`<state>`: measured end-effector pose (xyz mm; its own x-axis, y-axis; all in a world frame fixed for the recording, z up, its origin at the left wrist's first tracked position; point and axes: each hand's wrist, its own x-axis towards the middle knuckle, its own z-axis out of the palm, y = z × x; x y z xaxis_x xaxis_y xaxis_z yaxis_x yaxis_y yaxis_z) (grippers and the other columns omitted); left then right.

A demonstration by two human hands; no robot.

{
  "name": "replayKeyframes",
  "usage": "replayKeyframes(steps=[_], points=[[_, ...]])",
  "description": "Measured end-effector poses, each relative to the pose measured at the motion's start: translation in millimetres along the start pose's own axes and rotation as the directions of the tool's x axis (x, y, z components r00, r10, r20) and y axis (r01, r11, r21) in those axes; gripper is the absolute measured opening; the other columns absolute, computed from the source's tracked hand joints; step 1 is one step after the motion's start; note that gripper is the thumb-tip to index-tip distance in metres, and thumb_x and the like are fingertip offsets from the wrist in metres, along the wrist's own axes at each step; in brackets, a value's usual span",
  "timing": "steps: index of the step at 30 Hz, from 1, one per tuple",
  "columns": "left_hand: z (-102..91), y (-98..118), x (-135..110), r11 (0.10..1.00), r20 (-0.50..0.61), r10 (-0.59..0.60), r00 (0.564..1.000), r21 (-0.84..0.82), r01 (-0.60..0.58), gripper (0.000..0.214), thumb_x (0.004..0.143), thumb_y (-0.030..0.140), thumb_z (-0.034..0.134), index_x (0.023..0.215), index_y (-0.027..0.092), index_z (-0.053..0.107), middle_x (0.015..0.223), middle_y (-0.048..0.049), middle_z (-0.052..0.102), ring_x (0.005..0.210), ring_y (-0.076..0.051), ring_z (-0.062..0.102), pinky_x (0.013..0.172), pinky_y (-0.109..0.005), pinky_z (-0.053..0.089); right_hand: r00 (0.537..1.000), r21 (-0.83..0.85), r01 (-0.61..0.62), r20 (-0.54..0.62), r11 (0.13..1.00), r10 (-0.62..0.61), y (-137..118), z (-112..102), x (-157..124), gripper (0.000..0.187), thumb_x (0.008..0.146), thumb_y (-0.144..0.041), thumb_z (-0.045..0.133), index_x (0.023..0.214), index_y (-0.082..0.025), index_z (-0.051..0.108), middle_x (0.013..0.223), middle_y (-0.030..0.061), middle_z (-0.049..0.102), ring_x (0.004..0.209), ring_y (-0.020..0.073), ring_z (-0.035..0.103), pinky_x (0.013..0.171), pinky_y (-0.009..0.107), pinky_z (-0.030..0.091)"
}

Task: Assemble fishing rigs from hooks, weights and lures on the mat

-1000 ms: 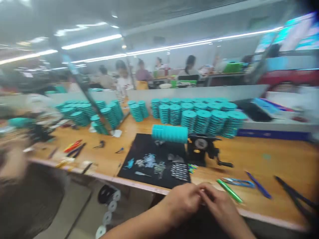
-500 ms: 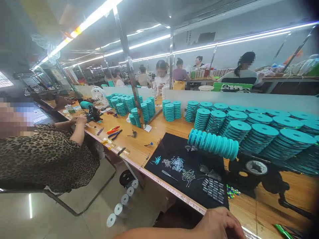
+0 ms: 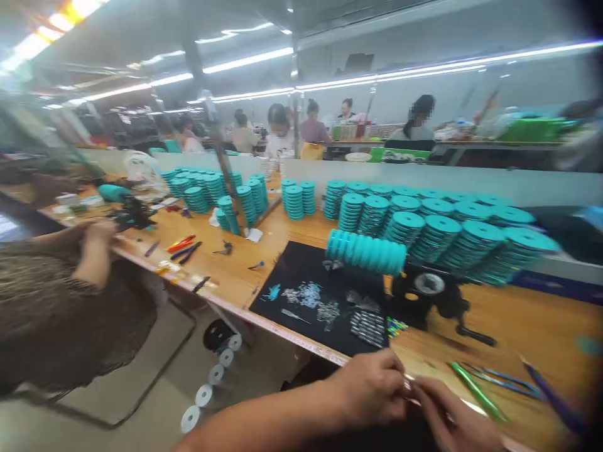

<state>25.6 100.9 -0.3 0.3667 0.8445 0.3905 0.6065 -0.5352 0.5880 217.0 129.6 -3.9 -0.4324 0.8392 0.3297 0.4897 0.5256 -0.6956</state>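
Observation:
At the table's front edge, my left hand (image 3: 374, 386) is closed, its fingers curled in a pinch. My right hand (image 3: 455, 417) meets it from the right, thumb and fingers pressed together. A small pale, shiny piece (image 3: 409, 380) shows between the two hands, too small and blurred to name. Just beyond them lies a black mat (image 3: 277, 323) with rows of dark glossy pieces (image 3: 367, 328), small piles of fittings (image 3: 309, 294) and a thin pointed tool (image 3: 296, 316). A hand-cranked winder (image 3: 431, 285) holds a row of turquoise spools (image 3: 366, 252) above the mat's right side.
Stacks of turquoise spools (image 3: 438, 242) line the table's back. A green tool (image 3: 478, 392) and blue-handled pliers (image 3: 504, 380) lie to the right. At the left sits a co-worker (image 3: 70, 314) in patterned clothing. White spools (image 3: 203, 395) stand on the floor.
The view has swung right. My right hand has come into sight and joined my left hand, with a small shiny piece between them. More of the table's right side shows.

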Motion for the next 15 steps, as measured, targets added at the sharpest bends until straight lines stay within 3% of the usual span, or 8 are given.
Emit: replayKeyframes(steps=[3,6,9,11,13,15], points=[[-4.4,4.8,0.0,0.997,0.007,0.072,0.997,-0.042,-0.071,0.02,0.088,0.01,0.047,0.09,0.016,0.065,0.091,-0.009,0.068,0.083,-0.02,0.065,0.075,-0.03,0.055,0.973,0.053,-0.126,0.201,0.991,0.112,-23.0,-7.1,25.5,0.023,0.092,-0.031,0.052,0.091,-0.022,0.073,0.079,0.0044,0.074,0.069,0.0201,0.069,0.062,0.027,0.051],[-1.0,9.1,0.1,0.983,-0.004,0.109,0.994,-0.147,-0.109,0.021,0.09,0.008,0.045,0.09,0.018,0.062,0.092,-0.0071,0.066,0.083,-0.019,0.064,0.078,-0.031,0.053,0.951,0.052,-0.199,0.253,0.979,0.18,-34.7,-10.3,45.7,0.018,0.084,-0.023,0.062,0.07,-0.02,0.073,0.053,-0.0023,0.064,0.05,0.015,0.06,0.049,0.022,0.041],[1.4,16.0,-0.7,0.975,-0.06,0.023,0.998,-0.221,-0.036,0.019,0.086,0.004,0.045,0.083,0.019,0.057,0.091,-0.0054,0.058,0.08,-0.017,0.061,0.07,-0.027,0.052,0.959,0.019,-0.254,0.139,0.967,0.249,-38.9,-13.6,42.9,0.012,0.08,-0.021,0.068,0.068,-0.019,0.07,0.054,-0.0034,0.062,0.052,0.0131,0.056,0.05,0.021,0.039],[0.8,20.9,-2.4,0.949,-0.065,-0.121,0.991,-0.301,0.096,0.016,0.084,0.005,0.049,0.076,0.019,0.054,0.088,-0.0032,0.053,0.07,-0.014,0.056,0.059,-0.023,0.048,0.955,0.007,-0.294,-0.038,0.956,0.294,-43.8,-14.3,27.4,0.014,0.087,-0.024,0.061,0.077,-0.017,0.067,0.07,0.0009,0.066,0.062,0.014,0.057,0.058,0.023,0.042],[-0.6,24.2,-4.6,0.874,-0.02,-0.285,0.958,-0.415,0.251,0.015,0.083,0.01,0.055,0.071,0.019,0.053,0.084,-0.0012,0.051,0.063,-0.012,0.051,0.054,-0.021,0.044,0.913,0.075,-0.349,-0.199,0.934,0.357,-49.0,-11.6,6.2,0.02,0.092,-0.029,0.056,0.078,-0.016,0.064,0.073,0.0027,0.064,0.061,0.0138,0.054,0.06,0.025,0.042],[-1.5,25.1,-6.8,0.776,0.037,-0.394,0.918,-0.523,0.354,0.015,0.082,0.018,0.061,0.068,0.018,0.056,0.083,-0.0012,0.053,0.066,-0.013,0.052,0.059,-0.022,0.044,0.863,0.265,-0.42,-0.18,0.868,0.473,-52.0,-4.8,-14.5,0.025,0.091,-0.036,0.057,0.076,-0.017,0.062,0.066,0.0006,0.06,0.051,0.0117,0.05,0.05,0.023,0.04]])
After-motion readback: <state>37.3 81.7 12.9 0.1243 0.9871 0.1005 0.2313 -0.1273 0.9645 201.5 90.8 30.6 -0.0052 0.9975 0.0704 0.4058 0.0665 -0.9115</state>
